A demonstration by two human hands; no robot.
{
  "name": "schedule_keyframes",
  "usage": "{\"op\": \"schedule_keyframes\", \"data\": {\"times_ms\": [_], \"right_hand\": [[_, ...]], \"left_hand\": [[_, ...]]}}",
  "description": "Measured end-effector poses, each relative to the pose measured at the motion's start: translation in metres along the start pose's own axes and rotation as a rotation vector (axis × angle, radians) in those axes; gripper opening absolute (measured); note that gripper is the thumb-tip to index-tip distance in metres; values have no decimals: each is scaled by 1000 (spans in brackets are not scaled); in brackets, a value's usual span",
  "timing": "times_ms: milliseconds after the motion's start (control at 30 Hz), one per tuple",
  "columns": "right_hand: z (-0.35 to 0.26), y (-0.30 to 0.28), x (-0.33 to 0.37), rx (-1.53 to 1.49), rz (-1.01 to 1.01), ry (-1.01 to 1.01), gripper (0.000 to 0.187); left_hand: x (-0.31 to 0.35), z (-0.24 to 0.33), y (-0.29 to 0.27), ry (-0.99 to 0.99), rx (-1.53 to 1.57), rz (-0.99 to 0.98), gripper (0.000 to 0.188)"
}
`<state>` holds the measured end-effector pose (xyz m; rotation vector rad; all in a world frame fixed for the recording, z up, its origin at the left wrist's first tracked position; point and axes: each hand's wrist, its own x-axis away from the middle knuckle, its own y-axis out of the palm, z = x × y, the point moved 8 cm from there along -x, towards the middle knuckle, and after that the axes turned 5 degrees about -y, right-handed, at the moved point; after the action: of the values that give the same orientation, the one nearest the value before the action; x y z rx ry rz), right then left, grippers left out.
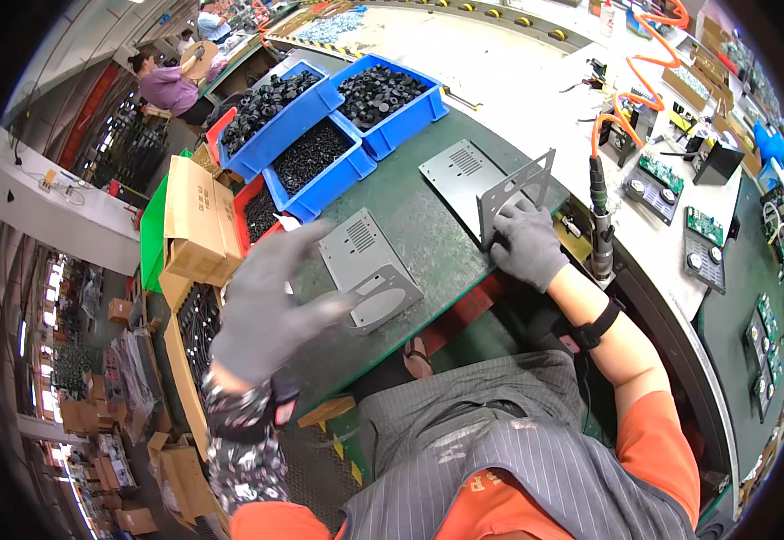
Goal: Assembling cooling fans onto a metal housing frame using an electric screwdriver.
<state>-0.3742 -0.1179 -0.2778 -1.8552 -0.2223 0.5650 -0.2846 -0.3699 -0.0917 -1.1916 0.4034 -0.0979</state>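
Two dark grey sheet-metal brackets, each bent into an L with vent slots, rest on the green tabletop. My right hand (529,243), in a grey glove, has its fingers curled against the upright flange of the right bracket (457,171) and grips it there. That flange has a large cut-out and small holes. To the left, my gloved left hand (261,310) is raised, thumb and fingers spread, slightly blurred and holding nothing. Its thumb overlaps the edge of the left bracket (356,241) in the picture; whether they touch, I cannot tell.
Blue bins (403,126) of black knobs and small black screws line the far left edge. Cardboard boxes (196,216) stand beside them. An electric screwdriver (600,216) hangs from an orange coiled cord at right. Circuit-board assemblies (653,184) lie on the right-hand bench.
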Motion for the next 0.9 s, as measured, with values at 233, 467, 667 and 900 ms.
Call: {"op": "schedule_keyframes", "data": {"times_ms": [233, 467, 667, 900], "right_hand": [[-56, 18, -5, -118, -42, -54, 24], [-66, -17, 11, -296, 328, -109, 44], [-32, 148, 118, -673, -467, -113, 38], [-52, 336, 230, -673, -1484, -155, 67]], "left_hand": [[86, -86, 125, -335, 447, -158, 52], [51, -87, 195, -229, 533, -115, 30], [64, -89, 153, -123, 29, 193, 71], [63, -104, 159, -381, -165, 100, 72]]}}
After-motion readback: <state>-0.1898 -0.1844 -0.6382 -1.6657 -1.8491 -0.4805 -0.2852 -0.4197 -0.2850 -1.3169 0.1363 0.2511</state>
